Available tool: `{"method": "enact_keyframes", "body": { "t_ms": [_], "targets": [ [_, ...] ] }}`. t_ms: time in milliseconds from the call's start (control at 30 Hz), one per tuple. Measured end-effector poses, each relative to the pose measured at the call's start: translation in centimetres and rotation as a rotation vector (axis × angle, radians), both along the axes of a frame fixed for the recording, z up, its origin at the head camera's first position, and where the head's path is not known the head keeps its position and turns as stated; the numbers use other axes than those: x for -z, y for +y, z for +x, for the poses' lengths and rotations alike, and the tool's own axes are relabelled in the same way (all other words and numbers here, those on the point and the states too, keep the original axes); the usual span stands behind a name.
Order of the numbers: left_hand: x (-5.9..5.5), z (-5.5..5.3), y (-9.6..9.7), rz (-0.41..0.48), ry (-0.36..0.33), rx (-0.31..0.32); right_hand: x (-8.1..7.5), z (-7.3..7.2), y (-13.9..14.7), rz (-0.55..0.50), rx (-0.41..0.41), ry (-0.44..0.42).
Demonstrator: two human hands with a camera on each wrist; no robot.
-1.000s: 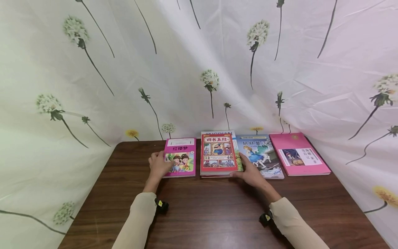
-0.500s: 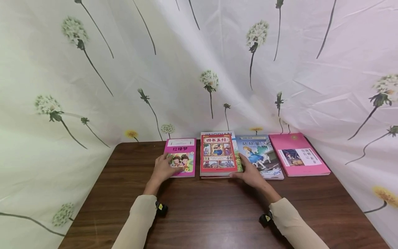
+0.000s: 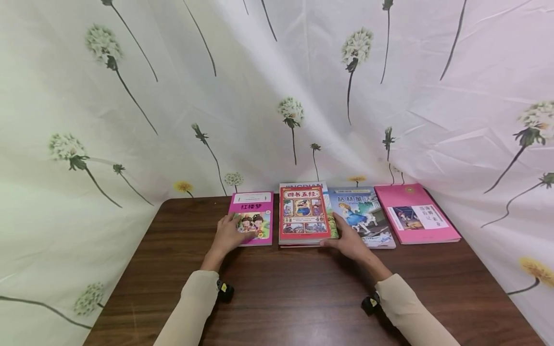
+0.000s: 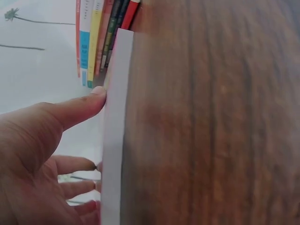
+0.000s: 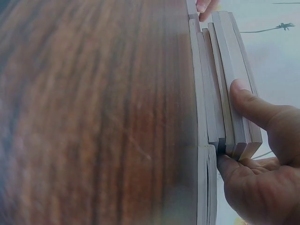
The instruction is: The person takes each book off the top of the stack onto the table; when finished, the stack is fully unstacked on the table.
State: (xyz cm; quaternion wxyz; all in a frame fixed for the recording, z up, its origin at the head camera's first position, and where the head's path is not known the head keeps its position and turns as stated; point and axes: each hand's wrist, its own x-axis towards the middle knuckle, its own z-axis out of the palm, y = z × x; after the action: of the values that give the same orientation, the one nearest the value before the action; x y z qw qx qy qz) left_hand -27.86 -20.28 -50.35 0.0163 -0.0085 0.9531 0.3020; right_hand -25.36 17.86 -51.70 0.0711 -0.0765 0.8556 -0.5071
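Note:
In the head view my left hand (image 3: 227, 234) rests on a magenta book (image 3: 251, 206), thumb and fingers spread over its lower left cover. The left wrist view has the thumb at the edge of that book (image 4: 114, 126), with fingertips touching it. My right hand (image 3: 349, 241) holds the lower right corner of a stack of books (image 3: 304, 211) topped by a red one. Its thumb lies across the near edge of the stack, as the right wrist view shows, and its fingers curl at the side below the upper books. The lowest books there are partly hidden.
A blue book (image 3: 357, 211) lies right of the stack, partly under my right hand. Farther right is a pink book (image 3: 415, 216). All lie along the back of the brown wooden table (image 3: 285, 298), before a dandelion-patterned curtain (image 3: 242, 96).
My left hand has shifted slightly right over the magenta book's cover, its thumb now farther across the picture. The right hand and the stack have stayed put.

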Motion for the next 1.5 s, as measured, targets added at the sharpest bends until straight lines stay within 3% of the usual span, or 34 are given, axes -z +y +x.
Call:
{"method": "enact_keyframes", "body": {
  "t_ms": [200,333,733,1167,1500],
  "targets": [
    [-1.0,-0.1,0.4,0.046,0.059,0.006,0.0,0.1,0.0,0.002,-0.007,0.014],
    [-2.5,0.3,1.2,0.113,0.09,0.002,0.1,0.0,0.1,0.006,-0.008,0.013],
    [-6.1,1.2,3.6,0.191,0.121,0.026,0.0,0.1,0.0,0.01,-0.017,0.002],
    [-8.2,0.9,6.1,0.364,-0.02,0.035,0.1,0.3,0.2,0.01,-0.016,0.006],
    [-7.8,-1.1,8.1,0.408,-0.167,0.037,0.0,0.2,0.1,-0.001,-0.029,0.021]
  ]
}}
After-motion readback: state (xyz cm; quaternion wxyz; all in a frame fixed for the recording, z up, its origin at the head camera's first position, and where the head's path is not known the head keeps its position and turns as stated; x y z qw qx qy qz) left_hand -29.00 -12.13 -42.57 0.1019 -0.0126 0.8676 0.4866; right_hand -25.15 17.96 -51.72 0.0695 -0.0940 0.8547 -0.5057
